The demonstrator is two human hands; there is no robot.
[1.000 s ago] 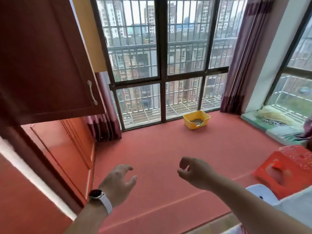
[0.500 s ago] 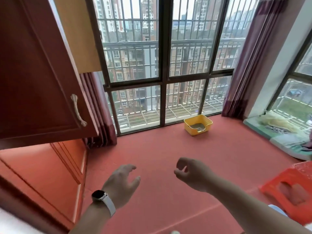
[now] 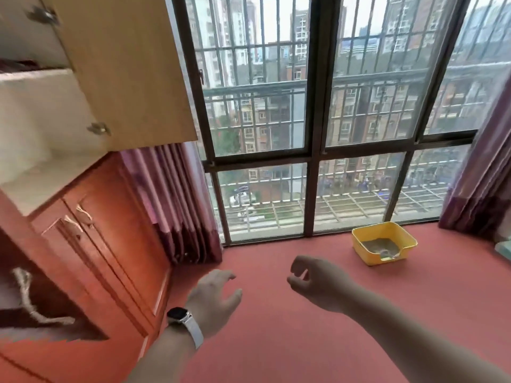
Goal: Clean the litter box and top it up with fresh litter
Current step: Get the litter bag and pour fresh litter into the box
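A yellow litter box stands on the red floor by the barred window, at the right. Grey litter lies in it, and a grey scoop rests at its near side. My left hand, with a watch on its wrist, hovers over the floor with its fingers loosely spread and holds nothing. My right hand hangs beside it, well short of the box, its fingers loosely curled around nothing.
Red wooden cabinets line the left side, with a light upper cabinet above them. Purple curtains hang at both window ends. A broad stretch of red floor lies between me and the box.
The view has swung left and moved forward, so the litter box now sits further right and looks nearer. The red stool has left the view. Both hands keep their poses.
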